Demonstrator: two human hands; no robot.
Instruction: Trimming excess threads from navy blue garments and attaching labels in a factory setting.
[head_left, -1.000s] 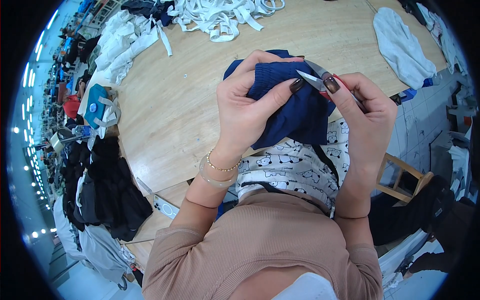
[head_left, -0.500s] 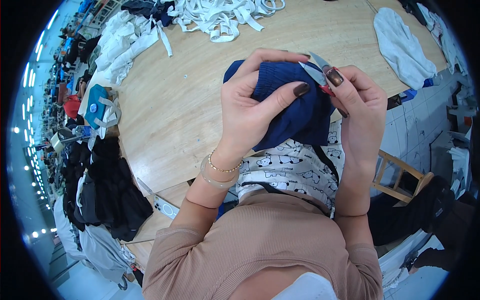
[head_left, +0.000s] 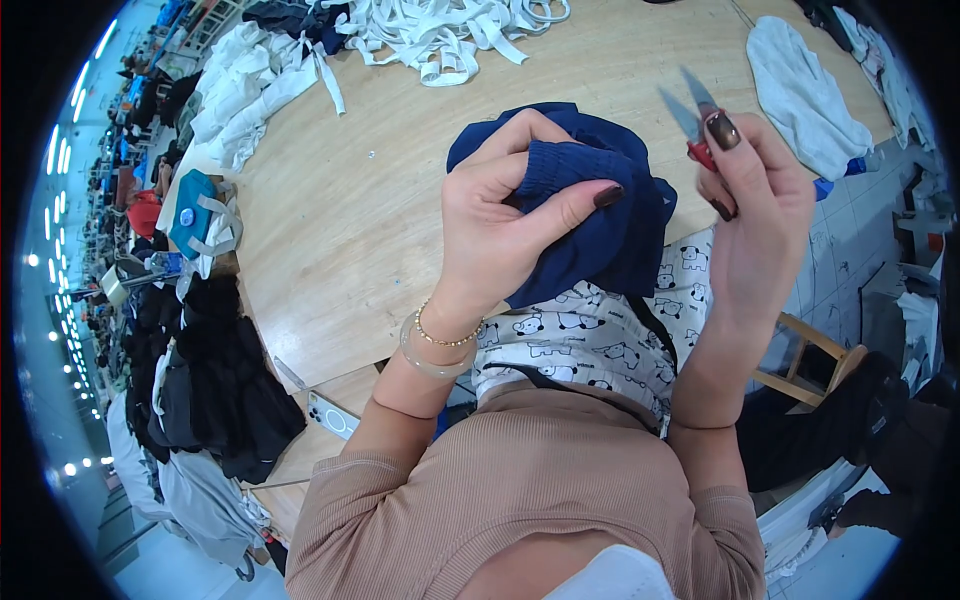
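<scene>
Pinching navy cloth [head_left: 612, 240] at the near edge of the desk [head_left: 330, 210], the left hand [head_left: 492, 225] risks a nick should the right hand [head_left: 762, 205], fingers gripping parted scissors [head_left: 688, 122], swing in carelessly.

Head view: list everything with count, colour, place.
Table: one, tan, centre.
Garment: one, navy, centre.
Snips: one, red-silver, right.
Straps: one heap, white, top.
Rumpled cloth: one heap, white, upper left.
Flat cloth: one, light grey, upper right.
Clothes: pile, black, left.
Pouch: one, teal, left.
Phone: one, silver, lower left.
Lights: many, white, far left.
Stool: one, wooden, lower right.
Printed cloth: one, white, lap.
Shirt: one, tan, bottom.
Left hand: one, dark nails, gripping garment.
Right hand: one, dark nails, holding snips.
</scene>
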